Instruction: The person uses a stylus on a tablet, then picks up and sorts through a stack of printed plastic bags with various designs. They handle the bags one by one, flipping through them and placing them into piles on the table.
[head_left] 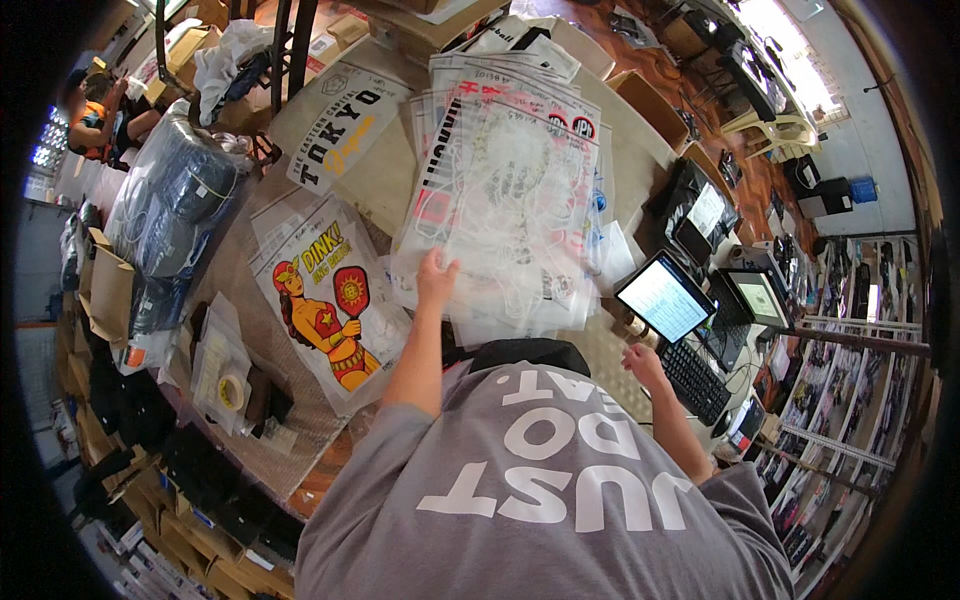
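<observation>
My left hand (437, 280) is at the near left edge of a thick stack of clear printed film sheets (500, 200). Its thumb and fingers are closed on the edge of a see-through sheet there. My right hand (645, 365) hovers to the right of the stack, just left of a black keyboard (694, 384). Its fingers are curled in, and anything inside them is hidden. Left of the stack lies a film with a cartoon figure holding a red paddle (325, 310). Beyond it is a sheet with large black and yellow lettering (343, 128).
A lit tablet screen (665, 297) and a second screen (755, 297) stand at the right. Yellow tape (232, 391) lies on plastic bags at the left. A bulky plastic-wrapped bundle (185, 210) sits farther left. Another person (98, 120) is at the far left. Racks (850, 350) fill the right.
</observation>
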